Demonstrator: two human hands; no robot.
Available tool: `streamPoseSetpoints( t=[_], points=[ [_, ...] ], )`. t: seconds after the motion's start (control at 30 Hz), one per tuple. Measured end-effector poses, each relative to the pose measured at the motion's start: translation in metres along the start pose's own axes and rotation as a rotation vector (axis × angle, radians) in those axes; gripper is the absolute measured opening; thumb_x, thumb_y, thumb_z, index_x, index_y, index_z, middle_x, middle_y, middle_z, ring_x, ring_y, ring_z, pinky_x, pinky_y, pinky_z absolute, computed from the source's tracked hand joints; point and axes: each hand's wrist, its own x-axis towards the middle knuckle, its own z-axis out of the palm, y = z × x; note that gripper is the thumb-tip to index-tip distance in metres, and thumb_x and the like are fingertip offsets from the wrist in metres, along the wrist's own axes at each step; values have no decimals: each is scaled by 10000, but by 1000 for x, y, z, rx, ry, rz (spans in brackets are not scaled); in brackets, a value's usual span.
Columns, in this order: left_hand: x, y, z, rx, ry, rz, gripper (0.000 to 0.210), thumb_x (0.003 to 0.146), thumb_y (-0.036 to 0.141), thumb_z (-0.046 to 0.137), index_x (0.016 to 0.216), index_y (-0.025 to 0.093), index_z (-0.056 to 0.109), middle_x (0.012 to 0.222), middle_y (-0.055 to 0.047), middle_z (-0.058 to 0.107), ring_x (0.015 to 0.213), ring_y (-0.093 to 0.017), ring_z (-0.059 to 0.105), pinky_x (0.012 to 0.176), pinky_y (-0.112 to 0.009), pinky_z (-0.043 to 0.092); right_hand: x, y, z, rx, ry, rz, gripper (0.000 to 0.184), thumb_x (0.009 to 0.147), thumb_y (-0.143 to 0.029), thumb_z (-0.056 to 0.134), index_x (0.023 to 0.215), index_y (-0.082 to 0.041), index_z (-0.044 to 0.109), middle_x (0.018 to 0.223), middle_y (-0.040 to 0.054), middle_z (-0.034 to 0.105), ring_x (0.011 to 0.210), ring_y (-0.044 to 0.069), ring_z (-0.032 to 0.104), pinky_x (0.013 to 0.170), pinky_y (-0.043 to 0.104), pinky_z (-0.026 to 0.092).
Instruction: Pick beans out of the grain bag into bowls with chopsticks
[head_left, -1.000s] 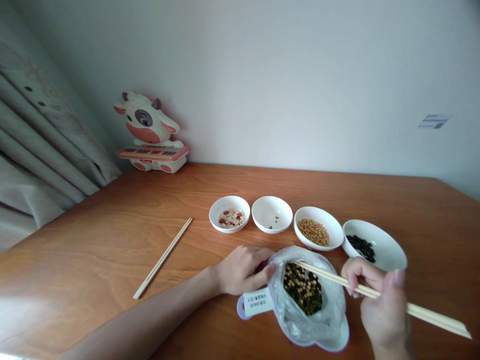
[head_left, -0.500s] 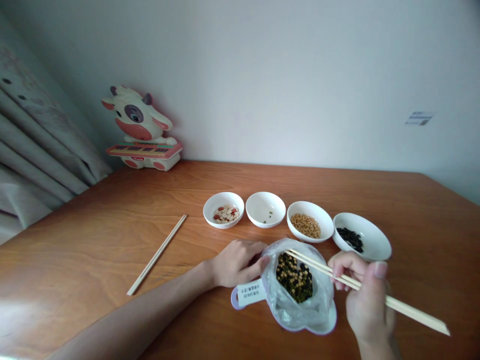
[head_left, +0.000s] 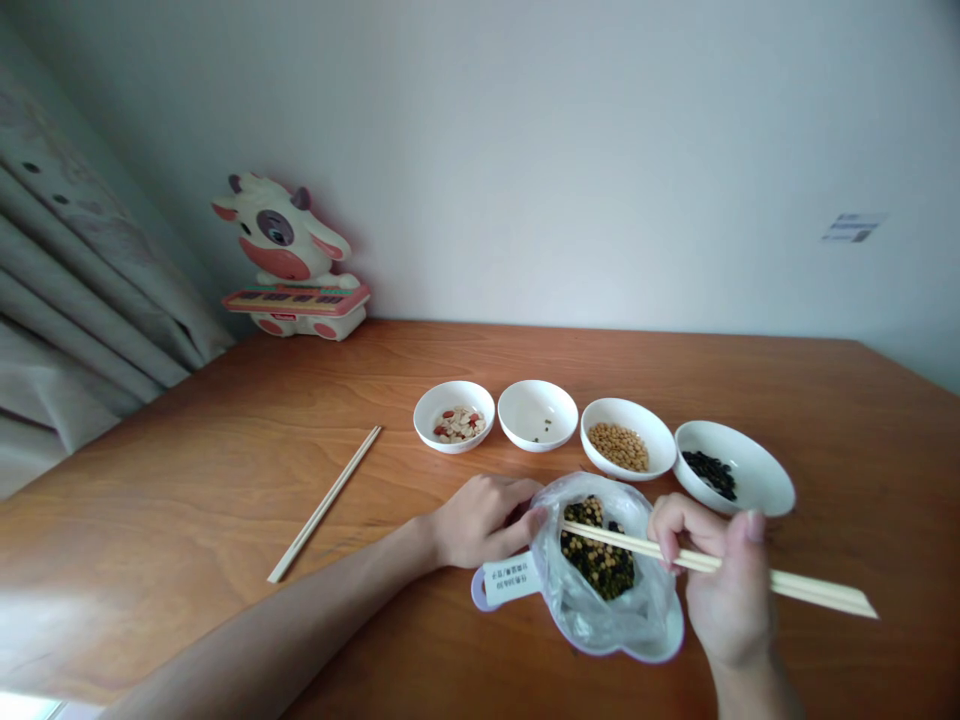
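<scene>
My right hand point(head_left: 724, 570) grips a pair of pale wooden chopsticks point(head_left: 810, 590). Their tips reach over mixed beans point(head_left: 600, 560), black, yellow and green, inside a clear plastic bag point(head_left: 652, 600). The bag lines a lilac scalloped bowl point(head_left: 660, 652), whose handle point(head_left: 478, 590) carries a white printed label point(head_left: 511, 578). With thumb and fingers closed on the bag's left edge, my left hand point(head_left: 487, 522) steadies it. Whether the tips hold a bean is too small to tell.
Behind the bag stand white bowls: one with pale and red seeds point(head_left: 459, 424), one with a few green beans point(head_left: 538, 415), one with yellow beans point(head_left: 619, 447), one with black beans point(head_left: 711, 473). Spare chopsticks point(head_left: 324, 505) lie left. A cow toy keyboard point(head_left: 296, 300) sits by the wall.
The chopsticks have swung to a flatter angle, their tips lower over the beans and their back ends higher. My left hand keeps its hold on the bag. The view has shifted slightly.
</scene>
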Motion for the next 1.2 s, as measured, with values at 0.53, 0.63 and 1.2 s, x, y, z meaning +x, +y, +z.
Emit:
streamPoseSetpoints(
  t=[0.53,0.63,1.2],
  points=[
    [0,-2,1,5,5,-7,389,1114,474,370,1031,176,607,902,-67,700,747,-168,629,711,-276,464,-1,-3,2,-68,154,-16,715,1069,-617,238,538,-225,513,521,32,438,528,164,415,536,357,283],
    [0,-3,2,17,2,-5,381,1116,469,367,1012,180,592,901,-63,696,751,-167,628,711,-272,457,-1,0,-6,-24,69,-39,738,1060,-635,221,527,-229,531,504,42,459,511,169,442,517,356,309],
    [-1,-4,2,47,4,1,348,1116,444,380,1020,183,589,912,-65,706,777,-178,653,717,-276,452,0,-3,3,-42,197,4,743,1057,-646,241,515,-224,524,507,39,469,518,165,455,532,354,315]
  ],
)
